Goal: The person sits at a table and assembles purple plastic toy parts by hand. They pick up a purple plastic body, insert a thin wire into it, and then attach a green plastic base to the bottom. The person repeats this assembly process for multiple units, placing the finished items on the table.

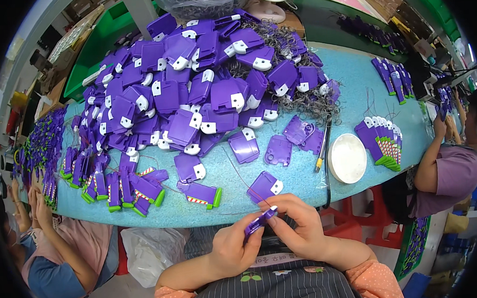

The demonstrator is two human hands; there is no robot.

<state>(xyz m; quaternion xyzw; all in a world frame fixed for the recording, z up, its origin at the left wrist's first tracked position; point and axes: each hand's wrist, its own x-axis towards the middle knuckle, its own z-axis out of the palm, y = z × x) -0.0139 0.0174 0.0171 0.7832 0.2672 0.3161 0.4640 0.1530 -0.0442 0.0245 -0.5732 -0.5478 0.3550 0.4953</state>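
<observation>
Close to my body, above the apron, my left hand point(232, 247) pinches a small purple plastic part point(258, 223) with a white tip. My right hand point(299, 225) has its fingers closed around the other end of the same part. A thin dark red wire point(238, 173) rises from it over the table. Just beyond my hands lies a purple piece with a white corner point(264, 185). To its left is a purple piece with a green end and red-white stripes point(204, 195). My fingers hide much of the held part.
A big heap of purple pieces point(165, 93) and grey coiled wires point(314, 104) covers the table's far side. On the right are a white round dish point(348, 158), a screwdriver-like tool point(321, 156) and a fanned row of finished-looking pieces point(381, 141). Co-workers sit at both sides.
</observation>
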